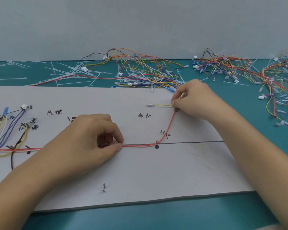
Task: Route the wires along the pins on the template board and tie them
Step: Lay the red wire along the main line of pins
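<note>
I see a pale grey wall [140, 22] behind a teal tabletop [264, 113]. The white template board [156, 171] lies across its near half, and loose wires [148, 72] and cable ties [65, 70] are heaped along the far edge. On the board the red wire [140, 145] follows the drawn line from the left, then bends past the pins [162, 131] toward the far right — the left hand [90, 135] pinches it on the line, the right hand [194, 98] pinches its far end.

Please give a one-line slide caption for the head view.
Left hand pinches the red wire on the template board; right hand holds its upper end.
</note>
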Demonstrator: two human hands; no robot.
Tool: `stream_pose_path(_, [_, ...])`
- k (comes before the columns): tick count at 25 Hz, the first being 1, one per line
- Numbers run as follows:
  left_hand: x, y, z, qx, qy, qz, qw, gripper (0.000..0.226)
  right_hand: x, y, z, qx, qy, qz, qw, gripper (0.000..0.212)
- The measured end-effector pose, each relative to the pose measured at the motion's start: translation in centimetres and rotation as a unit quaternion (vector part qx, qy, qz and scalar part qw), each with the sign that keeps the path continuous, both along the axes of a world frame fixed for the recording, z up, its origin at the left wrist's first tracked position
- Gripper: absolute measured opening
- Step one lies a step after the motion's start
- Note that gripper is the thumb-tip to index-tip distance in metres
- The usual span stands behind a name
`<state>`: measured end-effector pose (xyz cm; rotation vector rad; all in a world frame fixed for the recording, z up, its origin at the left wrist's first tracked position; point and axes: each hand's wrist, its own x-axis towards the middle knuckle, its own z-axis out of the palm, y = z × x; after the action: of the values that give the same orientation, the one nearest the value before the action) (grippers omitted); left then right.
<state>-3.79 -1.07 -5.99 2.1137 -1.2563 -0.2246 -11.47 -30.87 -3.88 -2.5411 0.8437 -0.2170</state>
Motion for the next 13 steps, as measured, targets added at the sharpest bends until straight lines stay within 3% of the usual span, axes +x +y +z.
stream_pose_path(5, [0.2, 0.0, -0.1, 0.003, 0.005, -0.002, 1.000, 0.022, 2.6, -0.2, 1.8, -0.061, 0.090, 0.046, 0.993, 0.007])
stream_pose_path(9, [0.2, 0.1, -0.2, 0.003, 0.003, -0.009, 1.000, 0.023, 5.0, -1.5, 0.9, -0.080, 0.035, -0.011, 0.996, 0.016])
stream_pose_path(12, [0.2, 0.0, -0.2, 0.001, 0.003, -0.005, 1.000, 0.022, 6.2, -2.7, 1.0, 0.030, -0.029, -0.108, 0.993, 0.007])
stream_pose_path(13, [0.2, 0.1, -0.2, -0.001, 0.004, -0.004, 1.000, 0.022, 6.4, -3.3, 1.1, 0.090, -0.061, -0.137, 0.985, 0.017])
